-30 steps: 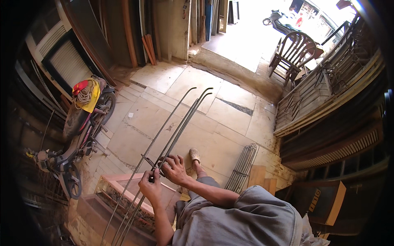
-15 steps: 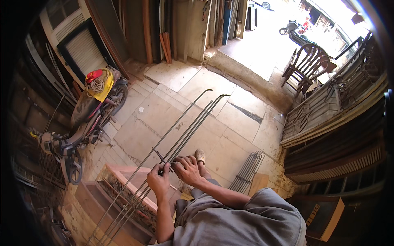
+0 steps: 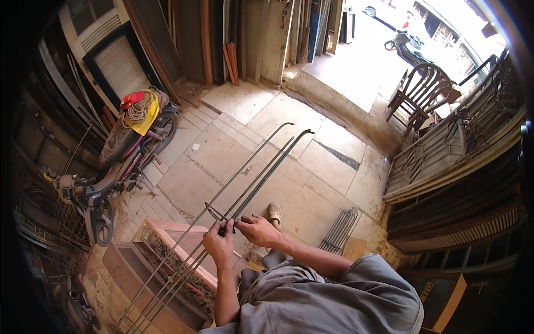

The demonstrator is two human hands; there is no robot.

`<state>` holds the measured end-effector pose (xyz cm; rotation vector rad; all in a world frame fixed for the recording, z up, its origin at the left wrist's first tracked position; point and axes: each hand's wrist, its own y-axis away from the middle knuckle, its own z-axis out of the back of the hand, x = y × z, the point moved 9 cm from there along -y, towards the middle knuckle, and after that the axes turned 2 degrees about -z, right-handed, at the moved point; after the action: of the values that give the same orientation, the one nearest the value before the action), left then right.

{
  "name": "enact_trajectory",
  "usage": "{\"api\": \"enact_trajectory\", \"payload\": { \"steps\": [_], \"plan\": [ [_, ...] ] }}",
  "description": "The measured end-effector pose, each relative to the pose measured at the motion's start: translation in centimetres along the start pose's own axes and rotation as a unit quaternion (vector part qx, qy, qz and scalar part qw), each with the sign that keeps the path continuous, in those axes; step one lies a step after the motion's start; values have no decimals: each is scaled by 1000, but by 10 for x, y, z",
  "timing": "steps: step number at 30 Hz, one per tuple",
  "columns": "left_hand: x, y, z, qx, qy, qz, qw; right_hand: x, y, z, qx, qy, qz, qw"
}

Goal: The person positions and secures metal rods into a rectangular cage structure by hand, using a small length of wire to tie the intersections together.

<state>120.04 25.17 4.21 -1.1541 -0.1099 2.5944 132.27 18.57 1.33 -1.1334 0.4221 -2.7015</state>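
Several long steel rods (image 3: pixel 266 168) with hooked far ends run diagonally from the lower left to the middle. A thin steel stirrup (image 3: pixel 214 211) crosses them just beyond my hands, looped around the leftmost rod. My left hand (image 3: pixel 219 242) is closed, thumb and fingers pinching a dark part of the stirrup where it meets the rods. My right hand (image 3: pixel 259 230) is beside it, fingers curled in a pinch over the rods on the right. Whatever its fingertips hold is hidden. The hands almost touch.
A pinkish wooden frame (image 3: pixel 171 229) lies beneath the rods. Bundled bent rods (image 3: pixel 338 229) rest on the floor at right. A motorcycle (image 3: pixel 114 167) stands left, a chair (image 3: pixel 424 92) near the doorway step (image 3: pixel 334 108). Metal grilles (image 3: pixel 439 153) line the right side.
The right hand's fingers, spread over the rods before, have drawn into a pinch. The stirrup has turned and shows a wider loop. The rods on the right sit closer together.
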Motion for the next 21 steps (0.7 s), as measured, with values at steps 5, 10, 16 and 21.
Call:
{"api": "enact_trajectory", "payload": {
  "steps": [5, 10, 16, 21],
  "plan": [
    [-5, 0, 1, -4, 13, -7, 1000, -10, 7, -4, -75, -65, -29, 995],
    [-14, -2, 8, -8, 20, -12, 1000, -2, 19, -17, -235, -182, -125, 947],
    [-6, -2, 7, 0, 53, 4, 999, -3, 6, -12, -148, -26, 36, 988],
    [0, -10, 3, -4, 28, -10, 1000, -10, -12, -3, -16, -117, -12, 993]
  ]
}}
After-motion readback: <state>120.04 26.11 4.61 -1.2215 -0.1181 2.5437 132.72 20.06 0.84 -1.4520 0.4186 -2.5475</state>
